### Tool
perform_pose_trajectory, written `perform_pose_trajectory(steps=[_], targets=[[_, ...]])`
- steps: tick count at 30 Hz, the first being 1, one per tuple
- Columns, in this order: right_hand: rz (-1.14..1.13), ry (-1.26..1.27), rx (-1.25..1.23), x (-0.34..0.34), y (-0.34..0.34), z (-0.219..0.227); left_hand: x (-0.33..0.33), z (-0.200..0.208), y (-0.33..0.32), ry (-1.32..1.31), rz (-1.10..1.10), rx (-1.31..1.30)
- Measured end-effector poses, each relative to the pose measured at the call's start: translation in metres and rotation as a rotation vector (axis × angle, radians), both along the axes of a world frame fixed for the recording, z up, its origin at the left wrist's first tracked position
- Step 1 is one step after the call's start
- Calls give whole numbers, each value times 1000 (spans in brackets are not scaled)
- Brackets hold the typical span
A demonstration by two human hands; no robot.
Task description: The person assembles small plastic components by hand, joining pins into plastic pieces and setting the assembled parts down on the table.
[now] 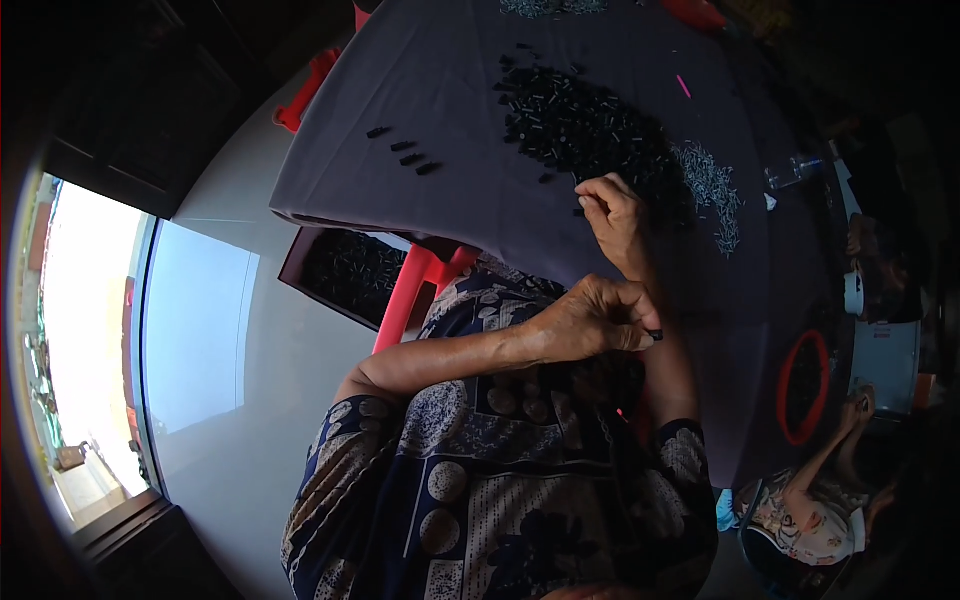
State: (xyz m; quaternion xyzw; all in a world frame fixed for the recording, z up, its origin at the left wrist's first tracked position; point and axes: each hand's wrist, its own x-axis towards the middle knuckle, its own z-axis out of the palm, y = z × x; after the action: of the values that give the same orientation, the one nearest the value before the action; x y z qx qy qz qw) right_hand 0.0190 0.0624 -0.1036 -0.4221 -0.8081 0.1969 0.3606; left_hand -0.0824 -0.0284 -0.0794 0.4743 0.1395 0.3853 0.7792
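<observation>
Left hand (590,320) is clenched, its fingers (640,325) pinching a small black cylindrical piece (654,335) at the tips, held over the person's lap just off the near edge of the tabletop (420,90). Left forearm crosses over the blue patterned clothing (480,480).

Right hand (612,215) is farther out on the grey-covered tabletop, fingers (592,195) curled inward at the near edge of a big pile of black pieces (580,125). Cannot tell whether those fingers grip anything; they touch or nearly touch the pile's edge.

Just right of the right-hand fingers lies a heap of small silvery metal parts (715,195). Well to the left of them, four black pieces in a short row (402,150) lie apart from the pile. Beyond the pile, a small pink stick (683,86).

Below the left-hand side of the tabletop, a dark tray of black pieces (350,270) sits beside a red plastic stool (415,285). Far right of both hands, a red-rimmed round basin (803,385) on the tabletop's edge, and another person in a floral top (810,520) with an arm raised nearby. Pale floor (230,330) on the left.
</observation>
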Motion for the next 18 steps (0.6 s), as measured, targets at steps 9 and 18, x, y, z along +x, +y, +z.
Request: perform_pose_trajectory(steps=[9,18], targets=[[108,-358,91,-90,21,-50,-67,-29,-12,17,98,86],[89,-327,100,-116,22,-65,-94,-47,-23,106,133,169]])
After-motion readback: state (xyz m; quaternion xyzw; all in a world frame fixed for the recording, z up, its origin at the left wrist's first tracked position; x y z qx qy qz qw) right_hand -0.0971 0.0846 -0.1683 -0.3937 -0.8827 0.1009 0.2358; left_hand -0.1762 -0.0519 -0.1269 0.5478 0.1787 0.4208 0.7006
